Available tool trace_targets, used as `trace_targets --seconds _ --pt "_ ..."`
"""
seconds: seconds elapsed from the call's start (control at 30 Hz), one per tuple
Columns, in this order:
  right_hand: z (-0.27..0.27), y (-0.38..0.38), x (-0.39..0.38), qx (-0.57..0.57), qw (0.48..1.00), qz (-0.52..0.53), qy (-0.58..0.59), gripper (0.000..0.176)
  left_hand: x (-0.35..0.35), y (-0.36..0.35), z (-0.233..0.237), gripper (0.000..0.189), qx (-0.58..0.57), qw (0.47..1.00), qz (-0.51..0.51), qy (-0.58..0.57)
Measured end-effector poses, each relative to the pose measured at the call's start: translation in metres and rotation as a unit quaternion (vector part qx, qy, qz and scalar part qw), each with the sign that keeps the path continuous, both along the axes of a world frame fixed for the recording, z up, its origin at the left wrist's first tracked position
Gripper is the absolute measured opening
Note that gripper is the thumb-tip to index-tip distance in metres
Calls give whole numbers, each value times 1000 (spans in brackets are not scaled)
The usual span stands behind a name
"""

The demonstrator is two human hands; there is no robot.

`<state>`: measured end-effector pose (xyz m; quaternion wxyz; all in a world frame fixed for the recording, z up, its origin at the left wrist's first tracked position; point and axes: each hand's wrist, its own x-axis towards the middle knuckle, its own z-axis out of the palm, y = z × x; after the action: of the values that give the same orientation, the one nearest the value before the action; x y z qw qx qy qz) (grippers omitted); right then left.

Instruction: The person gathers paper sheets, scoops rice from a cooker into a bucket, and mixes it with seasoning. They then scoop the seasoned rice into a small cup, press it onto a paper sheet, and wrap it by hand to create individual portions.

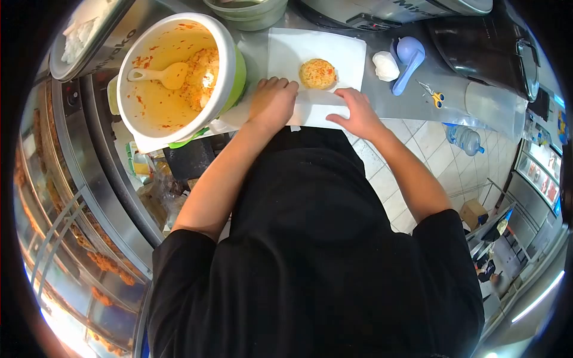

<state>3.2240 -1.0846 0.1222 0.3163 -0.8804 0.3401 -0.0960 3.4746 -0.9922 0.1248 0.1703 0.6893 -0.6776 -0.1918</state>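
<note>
A round, flat-topped mound of orange-tinted rice [318, 74] sits on a sheet of white wrapping paper [286, 51] at the counter's front edge. My left hand [273, 102] is at the paper's near left side, its fingers curled over the edge. At the near right, my right hand [358, 114] has its thumb apart from its fingers, and the fingertips touch the paper. Between my hands the near edge of the sheet looks slightly raised. To the left, a white-and-green tub [230, 45] holds more rice and a pale rice paddle [161, 76].
Right of the paper are a crumpled white plastic bag [385, 66], a lilac scoop [408, 65] and yellow-handled scissors [434, 95]. Rice cookers [483, 53] stand along the back. A glass food display [77, 238] is at left. A water bottle [465, 139] lies on the tiled floor.
</note>
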Motion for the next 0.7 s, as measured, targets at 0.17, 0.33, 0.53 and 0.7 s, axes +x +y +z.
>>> trace_targets --seconds 0.17,0.33,0.53,0.7 --pt "-13 -4 -46 41 998 19 -32 25 -6 20 15 14 -54 997 -21 49" --pt "-3 -16 -63 -47 987 123 -90 30 -21 37 19 25 -109 993 -50 -10" --pt "4 -50 -81 -129 952 259 -98 25 -43 59 14 25 -61 994 -89 31" --pt "-23 -71 -85 -58 946 297 -114 16 -69 67 1 27 -75 992 -53 84"
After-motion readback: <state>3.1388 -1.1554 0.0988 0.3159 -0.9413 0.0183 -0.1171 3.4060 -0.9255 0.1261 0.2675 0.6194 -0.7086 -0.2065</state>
